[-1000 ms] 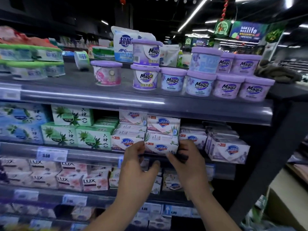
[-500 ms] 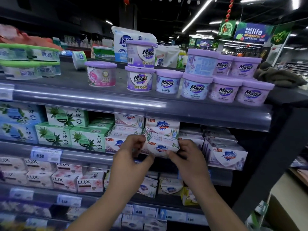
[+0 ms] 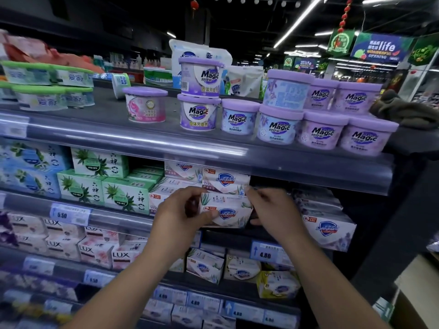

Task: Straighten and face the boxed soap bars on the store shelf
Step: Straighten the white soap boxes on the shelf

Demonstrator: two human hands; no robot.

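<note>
A white Safeguard soap box [image 3: 226, 210] with a blue shield logo sits at the front of the middle shelf, tilted slightly. My left hand [image 3: 180, 217] grips its left end, thumb across the front face. Its right end is pinched by my right hand [image 3: 273, 210], fingers at the upper corner. Another Safeguard box [image 3: 225, 181] rests directly above it. More white Safeguard boxes [image 3: 166, 193] lie behind my left hand, partly hidden. To the right stands a lavender Safeguard multipack [image 3: 329, 230].
Green aloe soap boxes [image 3: 104, 188] fill the middle shelf's left side, beside blue boxes [image 3: 28, 167]. Purple Magic air-freshener tubs [image 3: 320, 131] stand on the top shelf. LUX boxes [image 3: 92, 252] and loose Safeguard boxes [image 3: 205, 267] sit on the lower shelf. A dark upright post [image 3: 389, 233] bounds the right.
Both hands have lifted the lower Safeguard box slightly and drawn it forward off the shelf front, now gripping its two ends. The camera view has shifted a little to the left.
</note>
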